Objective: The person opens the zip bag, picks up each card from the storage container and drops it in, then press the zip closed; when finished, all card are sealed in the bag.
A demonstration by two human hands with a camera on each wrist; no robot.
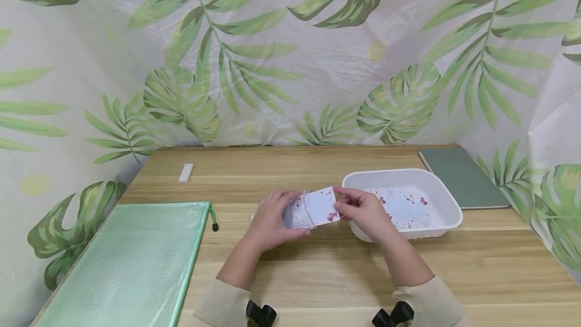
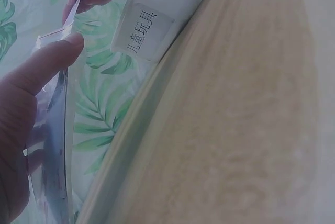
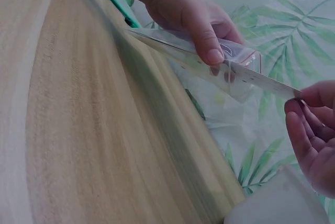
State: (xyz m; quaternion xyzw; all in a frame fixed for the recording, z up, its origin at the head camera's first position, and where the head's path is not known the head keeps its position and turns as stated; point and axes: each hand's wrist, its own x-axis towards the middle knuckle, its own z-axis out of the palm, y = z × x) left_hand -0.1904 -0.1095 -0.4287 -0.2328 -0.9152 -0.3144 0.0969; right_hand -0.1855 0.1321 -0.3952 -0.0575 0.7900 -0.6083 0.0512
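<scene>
My left hand [image 1: 269, 222] grips a small clear plastic bag [image 3: 238, 89], thumb on the near side and fingers behind it. A white card [image 1: 324, 207] with pink flower prints sits partly inside the bag and sticks out of its mouth. At the card's right edge my right hand [image 1: 366, 212] pinches it between thumb and fingertips. The right wrist view shows the card nearly edge-on, spanning both hands. Just beyond the right hand stands a white plastic basin [image 1: 447, 216]. Inside lies another flower-printed card or sheet [image 1: 408, 209], partly hidden by the hand.
A green mesh zip pouch [image 1: 127, 261] lies at the left, its zip pull [image 1: 215, 221] at the corner. Further back is a small white block [image 1: 186, 172]. A grey-green notebook [image 1: 465, 175] lies behind the basin. The basin's side bears a printed label [image 2: 144, 31].
</scene>
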